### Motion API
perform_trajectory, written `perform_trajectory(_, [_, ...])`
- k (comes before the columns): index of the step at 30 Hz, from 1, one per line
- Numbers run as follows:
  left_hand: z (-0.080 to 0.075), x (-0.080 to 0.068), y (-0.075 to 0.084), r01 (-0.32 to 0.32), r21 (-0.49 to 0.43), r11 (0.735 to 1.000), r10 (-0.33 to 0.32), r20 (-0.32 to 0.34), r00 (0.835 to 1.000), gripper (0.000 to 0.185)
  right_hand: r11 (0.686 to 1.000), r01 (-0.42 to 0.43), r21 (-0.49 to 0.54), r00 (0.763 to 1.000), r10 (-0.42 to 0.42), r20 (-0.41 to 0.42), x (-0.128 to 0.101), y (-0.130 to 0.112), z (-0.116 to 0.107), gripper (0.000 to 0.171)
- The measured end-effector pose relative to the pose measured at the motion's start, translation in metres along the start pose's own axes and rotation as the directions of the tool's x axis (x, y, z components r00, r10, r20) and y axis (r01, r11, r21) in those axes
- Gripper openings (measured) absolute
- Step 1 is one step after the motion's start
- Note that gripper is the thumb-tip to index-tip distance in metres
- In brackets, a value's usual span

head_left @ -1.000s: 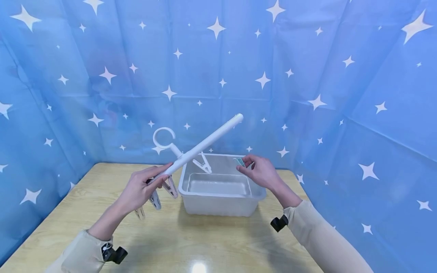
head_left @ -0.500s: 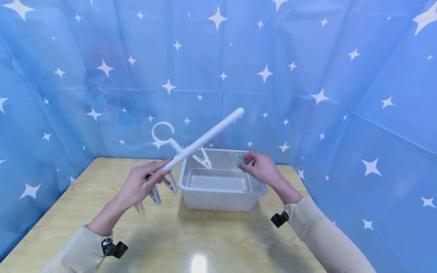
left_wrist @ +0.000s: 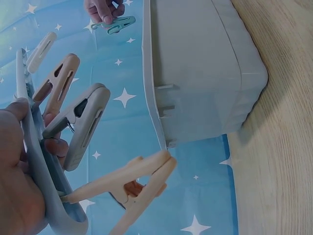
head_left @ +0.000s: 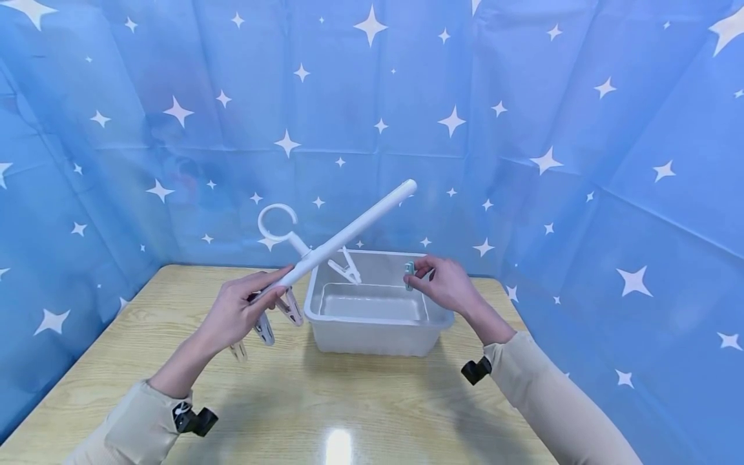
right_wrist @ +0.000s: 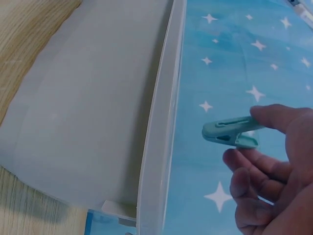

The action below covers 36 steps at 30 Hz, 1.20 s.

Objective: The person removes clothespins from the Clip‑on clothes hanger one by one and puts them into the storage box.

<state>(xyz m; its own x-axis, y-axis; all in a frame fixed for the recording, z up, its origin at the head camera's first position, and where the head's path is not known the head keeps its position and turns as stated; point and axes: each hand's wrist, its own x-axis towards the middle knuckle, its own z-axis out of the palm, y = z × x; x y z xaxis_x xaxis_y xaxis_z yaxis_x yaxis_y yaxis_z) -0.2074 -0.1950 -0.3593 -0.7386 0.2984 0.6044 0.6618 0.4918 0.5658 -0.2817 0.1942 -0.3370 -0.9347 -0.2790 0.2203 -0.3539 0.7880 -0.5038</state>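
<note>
So the left hand (head_left: 238,310) has the white hanger (head_left: 354,228) by its near end, thumb on one side and fingers curled round the bar, and my guess is that's so the hook (head_left: 261,223) and the far stretch of bar are out of the way of its grip. Bar's slanted, far end up and pointing across in front of the right hand (head_left: 446,284). Clips dangle off its underside: white clip (head_left: 351,274) out between the hands, pink clip (left_wrist: 64,78), gray clip (left_wrist: 82,139) and peach clip (left_wrist: 137,174) close around the left fingers. Right hand's got a small green clip (right_wrist: 222,129) in a light fingertip pinch by one end, other end sticking out toward the left hand, probably so it can be turned or squeezed easily. It looks to be above the plastic tub (head_left: 378,339), not touching the rim; the tub sits on the table (head_left: 360,413) just beyond and between both hands. Pose-wise, both forearms angle inward, right fingers bent, left wrist lower and nearer the body.
</note>
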Motion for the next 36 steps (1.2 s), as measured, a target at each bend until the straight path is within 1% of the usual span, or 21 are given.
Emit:
perform_trajectory(11, [-0.001, 0.001, 0.001, -0.013, 0.016, 1.0, 0.013, -0.015, 1.0, 0.04, 1.0, -0.01, -0.016, 1.0, 0.01, -0.003, 0.0, 0.001, 0.0, 0.04])
perform_trajectory(18, [-0.001, 0.001, 0.002, 0.001, 0.017, 1.0, -0.001, -0.007, 1.0, 0.04, 1.0, -0.011, -0.007, 1.0, 0.011, -0.002, -0.001, 0.002, 0.0, 0.046])
perform_trajectory(29, [0.001, 0.001, 0.0, 0.012, 0.015, 1.0, -0.012, -0.003, 1.0, 0.041, 1.0, -0.007, -0.004, 1.0, 0.007, -0.009, -0.002, -0.003, -0.002, 0.043])
perform_trajectory(36, [0.001, 0.0, 0.0, 0.023, 0.02, 1.0, -0.023, 0.001, 1.0, 0.04, 0.999, 0.031, 0.018, 0.999, -0.031, 0.01, -0.004, -0.012, -0.003, 0.042])
